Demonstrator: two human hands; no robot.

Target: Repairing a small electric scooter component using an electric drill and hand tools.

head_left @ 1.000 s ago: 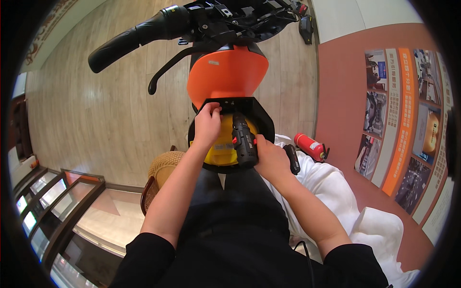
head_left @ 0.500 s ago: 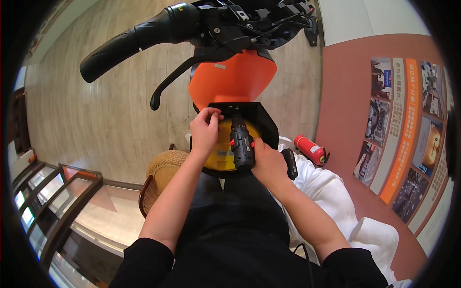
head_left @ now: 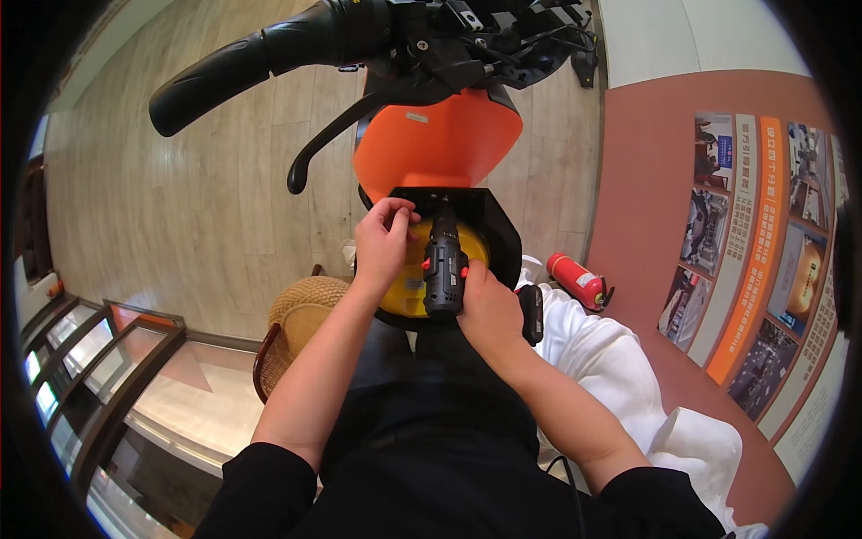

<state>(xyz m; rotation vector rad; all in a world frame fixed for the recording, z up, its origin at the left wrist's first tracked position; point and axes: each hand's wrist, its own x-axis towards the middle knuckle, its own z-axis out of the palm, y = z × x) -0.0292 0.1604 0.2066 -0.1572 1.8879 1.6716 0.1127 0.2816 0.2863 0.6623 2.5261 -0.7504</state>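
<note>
My right hand (head_left: 485, 301) grips a black cordless drill (head_left: 444, 269) with red buttons, its battery beside my wrist and its nose against the black rim (head_left: 490, 216) of a housing on an orange-and-black scooter. My left hand (head_left: 384, 242) is at the upper left of that rim, fingers curled together just left of the drill's tip; whatever they pinch, if anything, is hidden. Behind the drill lies a round yellow piece (head_left: 415, 296) inside the housing. The scooter's orange panel (head_left: 431, 144) rises beyond the rim.
Black handlebar with brake lever (head_left: 269, 58) across the top. Wicker chair (head_left: 301, 314) to my left, dark-framed glass structure (head_left: 108, 386) at lower left. Red fire extinguisher (head_left: 577, 283) and white cloth (head_left: 602, 368) to my right, beside a pink board (head_left: 646, 162) with pictures.
The drill and my right hand have shifted slightly left, the drill now nearly straight toward the rim. My left hand sits slightly lower and further left in the picture.
</note>
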